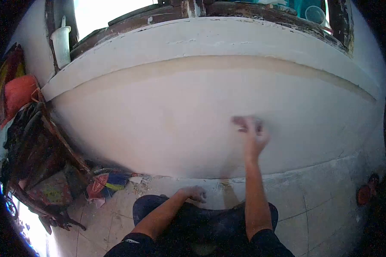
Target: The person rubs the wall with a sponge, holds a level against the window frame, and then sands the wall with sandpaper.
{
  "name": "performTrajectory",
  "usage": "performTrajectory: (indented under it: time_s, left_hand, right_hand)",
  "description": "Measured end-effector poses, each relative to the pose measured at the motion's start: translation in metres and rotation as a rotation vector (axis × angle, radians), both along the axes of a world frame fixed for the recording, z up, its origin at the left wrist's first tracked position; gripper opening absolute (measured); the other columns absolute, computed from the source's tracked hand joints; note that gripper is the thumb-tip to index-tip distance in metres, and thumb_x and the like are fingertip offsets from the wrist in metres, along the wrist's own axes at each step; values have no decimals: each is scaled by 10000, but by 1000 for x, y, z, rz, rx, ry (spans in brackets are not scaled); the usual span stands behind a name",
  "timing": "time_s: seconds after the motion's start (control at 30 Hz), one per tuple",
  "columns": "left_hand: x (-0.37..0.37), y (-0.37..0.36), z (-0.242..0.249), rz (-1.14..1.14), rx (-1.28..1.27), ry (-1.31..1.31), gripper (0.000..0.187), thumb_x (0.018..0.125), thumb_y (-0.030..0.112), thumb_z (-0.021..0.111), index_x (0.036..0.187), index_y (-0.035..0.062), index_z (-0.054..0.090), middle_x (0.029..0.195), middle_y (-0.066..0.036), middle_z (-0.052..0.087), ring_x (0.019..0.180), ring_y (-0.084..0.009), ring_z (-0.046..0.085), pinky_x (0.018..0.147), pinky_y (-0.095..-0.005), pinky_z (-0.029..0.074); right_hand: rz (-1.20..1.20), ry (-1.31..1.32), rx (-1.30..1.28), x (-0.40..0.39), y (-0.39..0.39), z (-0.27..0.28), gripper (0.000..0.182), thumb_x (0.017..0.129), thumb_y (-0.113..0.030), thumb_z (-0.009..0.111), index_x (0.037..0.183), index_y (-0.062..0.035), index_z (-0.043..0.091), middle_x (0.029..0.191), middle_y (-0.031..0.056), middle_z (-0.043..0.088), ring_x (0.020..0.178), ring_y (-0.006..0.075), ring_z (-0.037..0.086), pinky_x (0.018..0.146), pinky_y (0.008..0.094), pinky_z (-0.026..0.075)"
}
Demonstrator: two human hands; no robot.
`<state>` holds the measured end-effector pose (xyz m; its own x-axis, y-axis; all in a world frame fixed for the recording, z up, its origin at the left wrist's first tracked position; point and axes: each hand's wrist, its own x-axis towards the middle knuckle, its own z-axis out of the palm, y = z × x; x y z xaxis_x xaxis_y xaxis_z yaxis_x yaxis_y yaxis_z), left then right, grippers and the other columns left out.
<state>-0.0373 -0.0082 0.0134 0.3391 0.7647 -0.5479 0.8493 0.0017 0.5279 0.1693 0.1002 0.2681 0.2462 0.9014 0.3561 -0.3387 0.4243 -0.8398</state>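
Note:
My right hand (254, 130) is raised against the pale, plastered wall (171, 115), a little right of its middle. Motion blurs its fingers, which look bent around a small greyish thing whose kind I cannot make out. My left hand (194, 194) rests by my left knee, low in front of the wall, its fingers loosely extended with nothing visible in them. Dark trousers (148, 205) cover my bent legs below it.
A white ledge (214, 36) juts out above the wall under a worn wooden window frame. A white container (61, 46) stands at its left end. Cloth-covered clutter (38, 137) and colourful packets (107, 185) lie left. A reddish object (364, 193) sits on the tiled floor (291, 218) at right.

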Motion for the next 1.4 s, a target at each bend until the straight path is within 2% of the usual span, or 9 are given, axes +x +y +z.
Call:
performTrajectory:
  time_s: [0.1, 0.23, 0.47, 0.57, 0.67, 0.83, 0.97, 1.17, 1.4]
  left_hand:
    - [-5, -1, -1, -19, -107, 29, 584, 831, 529, 736, 1190, 68, 713, 1217, -164, 707, 1137, -345, 654, 994, -461, 507]
    - [-17, 9, -38, -43, 119, 4, 603, 833, 562, 722, 1214, 95, 710, 1236, -169, 697, 1172, -355, 635, 1026, -466, 493]
    - [-2, -9, 15, -15, 110, 34, 595, 877, 564, 672, 1242, 94, 685, 1288, -179, 661, 1198, -376, 613, 1033, -495, 484]
    - [-15, 17, -67, -119, 169, 93, 577, 891, 555, 663, 1246, 100, 675, 1297, -169, 651, 1211, -375, 601, 1037, -497, 477]
    - [-9, 7, -28, -61, 86, 26, 568, 890, 551, 670, 1237, 102, 676, 1289, -170, 653, 1208, -366, 600, 1039, -489, 474]
    - [-16, 12, -62, -80, 156, 35, 570, 879, 534, 682, 1232, 86, 675, 1276, -175, 660, 1183, -366, 616, 1023, -487, 484]
    - [-13, 8, -37, -73, 141, 43, 573, 875, 521, 683, 1233, 74, 675, 1261, -180, 671, 1162, -361, 631, 1022, -479, 488]
    - [-19, 4, -64, -95, 213, -40, 585, 873, 518, 684, 1232, 57, 668, 1257, -185, 675, 1159, -364, 633, 1011, -485, 489]
    - [-14, 2, -42, -48, 105, -25, 544, 885, 506, 676, 1236, 90, 673, 1282, -171, 663, 1183, -359, 621, 1029, -481, 485]
  right_hand:
    - [396, -259, 153, -46, -22, -18, 185, 932, -155, 717, 951, 28, 720, 872, 79, 727, 747, 151, 700, 644, 303, 587]
    - [521, -280, 58, -46, -21, -16, 231, 937, -199, 717, 956, 31, 715, 919, 114, 763, 784, 182, 737, 731, 311, 597]
    - [23, 71, -16, 63, 28, 6, 239, 917, -195, 684, 1012, 24, 695, 898, 94, 727, 780, 200, 723, 657, 328, 593]
    - [-131, 273, -75, 78, 43, -4, 278, 921, -263, 691, 1038, -11, 707, 975, 107, 742, 785, 218, 743, 632, 332, 595]
    - [-38, 114, -67, 39, 19, 4, 249, 931, -251, 696, 996, -12, 720, 907, 94, 734, 771, 187, 718, 652, 314, 571]
    - [367, -438, 79, -44, -17, -22, 263, 933, -256, 738, 925, 6, 748, 864, 73, 722, 784, 139, 678, 648, 295, 555]
    - [393, -435, 52, -35, -7, -23, 246, 939, -254, 708, 972, -17, 767, 899, 62, 753, 797, 156, 701, 674, 345, 581]
    - [29, 137, -60, 85, 38, -13, 307, 922, -266, 710, 1084, -5, 727, 994, 82, 733, 879, 196, 709, 748, 362, 586]
    - [189, 273, -66, 124, 49, -15, 301, 985, -279, 611, 1106, -13, 682, 1064, 117, 722, 971, 199, 675, 865, 371, 542]
